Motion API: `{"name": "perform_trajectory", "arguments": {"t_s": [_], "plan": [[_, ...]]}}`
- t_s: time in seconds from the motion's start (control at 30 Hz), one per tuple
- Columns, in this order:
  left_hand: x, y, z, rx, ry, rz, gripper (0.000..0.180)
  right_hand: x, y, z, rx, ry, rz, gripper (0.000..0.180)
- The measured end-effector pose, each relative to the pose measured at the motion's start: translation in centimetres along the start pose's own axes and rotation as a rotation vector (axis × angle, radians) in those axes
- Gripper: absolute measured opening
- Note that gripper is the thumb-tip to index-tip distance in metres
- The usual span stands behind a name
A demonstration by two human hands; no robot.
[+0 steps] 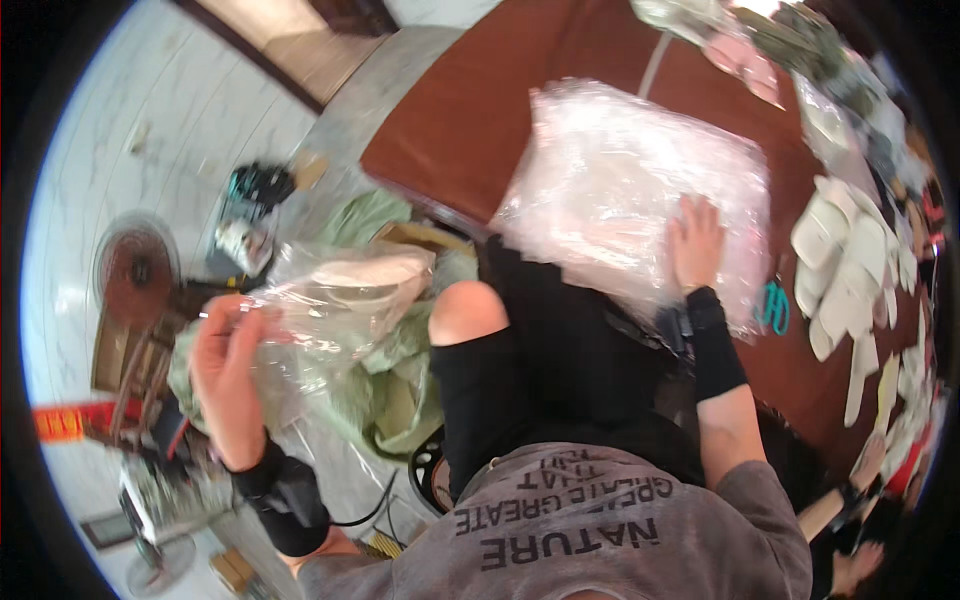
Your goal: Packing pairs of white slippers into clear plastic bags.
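My left hand (228, 375) is raised at the left, its fingers pinched on the edge of a clear plastic bag (310, 335). A pale, cream-coloured shoe or slipper (375, 275) shows inside the bag; its exact kind is blurred. The bag hangs over an open green woven sack (395, 405) beside my knee. Across the table edge, my right hand (697, 243) lies flat with its fingers stretched out on a wide stack of clear plastic bags (600, 180). That stack rests on the brown tabletop (450, 110), partly over my lap.
Teal-handled scissors (774, 306) lie right of the stack. Several white slippers (848, 255) are piled farther right, with pink slippers (745, 62) at the far side. Another person's hand (858, 567) shows at the lower right. A standing fan (138, 270) is at the left.
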State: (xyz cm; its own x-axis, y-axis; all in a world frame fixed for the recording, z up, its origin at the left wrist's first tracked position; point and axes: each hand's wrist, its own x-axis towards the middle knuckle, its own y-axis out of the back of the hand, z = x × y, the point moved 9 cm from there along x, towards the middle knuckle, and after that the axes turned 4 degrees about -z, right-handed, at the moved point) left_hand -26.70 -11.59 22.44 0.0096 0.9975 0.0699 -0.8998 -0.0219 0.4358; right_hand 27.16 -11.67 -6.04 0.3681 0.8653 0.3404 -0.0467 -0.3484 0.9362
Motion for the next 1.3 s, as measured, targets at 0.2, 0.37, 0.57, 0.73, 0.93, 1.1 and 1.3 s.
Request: {"name": "perform_trajectory", "arguments": {"t_s": [0.2, 0.37, 0.57, 0.73, 0.93, 1.1, 1.3], "plan": [[4.3, -5.2, 12.3, -0.425, -0.296, -0.174, 0.022, 0.0, 1.9, 0.0, 0.09, -0.068, 0.04, 0.049], [5.8, -12.9, 15.2, -0.737, -0.407, -0.513, 0.039, -0.3, 2.1, 0.0, 0.115, -0.07, 0.041, 0.05], [8.0, -30.5, 4.4, -1.473, 0.343, -0.391, 0.033, -2.0, -6.4, 2.7, 0.21, -0.196, -0.331, 0.051], [8.0, -37.1, -9.3, -1.093, 0.579, -0.253, 0.049, -0.3, -2.8, 2.0, 0.278, -0.083, 0.032, 0.055], [8.0, -37.4, -6.6, 0.409, -0.59, -0.308, 0.043, -0.9, 1.1, 0.9, 0.015, 0.02, 0.2, 0.055], [9.1, -40.6, -10.7, 0.462, -0.395, -0.503, 0.048, 0.5, 1.3, 2.6, 0.215, 0.128, -0.016, 0.05], [10.5, -41.7, -15.2, 0.38, -0.227, -0.641, 0.05, 0.7, 1.8, 2.8, 0.433, 0.274, -0.341, 0.044]]}}
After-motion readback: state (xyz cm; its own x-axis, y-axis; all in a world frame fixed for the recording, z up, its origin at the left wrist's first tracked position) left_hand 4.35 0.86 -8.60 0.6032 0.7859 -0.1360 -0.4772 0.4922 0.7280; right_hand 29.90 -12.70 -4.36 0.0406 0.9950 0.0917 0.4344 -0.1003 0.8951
